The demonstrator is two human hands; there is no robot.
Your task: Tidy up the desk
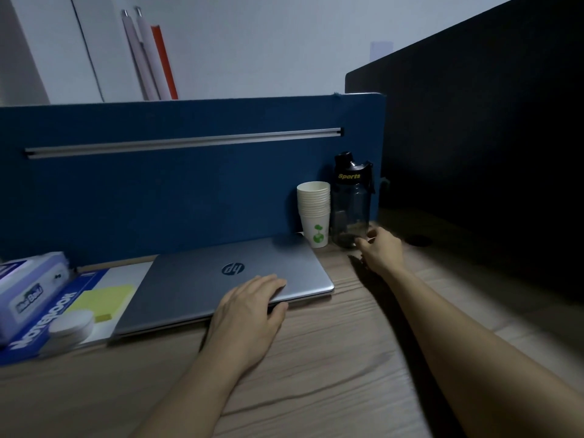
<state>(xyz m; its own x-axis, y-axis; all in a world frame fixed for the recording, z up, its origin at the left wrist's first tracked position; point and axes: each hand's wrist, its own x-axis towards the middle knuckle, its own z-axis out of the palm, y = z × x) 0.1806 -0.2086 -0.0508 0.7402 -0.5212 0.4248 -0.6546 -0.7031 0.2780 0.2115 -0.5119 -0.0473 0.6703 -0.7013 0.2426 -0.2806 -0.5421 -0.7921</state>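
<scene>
A closed grey laptop (202, 286) lies on the wooden desk (316, 358) against the blue partition. My left hand (249, 308) rests flat on its front right edge, fingers spread, thumb along the edge. A stack of white paper cups (314, 213) stands at the laptop's far right corner. Beside it stands a dark clear sports bottle (352, 200) with a black lid. My right hand (382, 248) hovers just right of the bottle's base, fingers apart, holding nothing.
At the left lie a blue notebook (47, 324), a yellow sticky-note pad (104, 300), a round white lid-like object (72, 324) and a blue-white box (28, 292). The blue partition (158, 191) closes the back; a black divider (474, 137) closes the right.
</scene>
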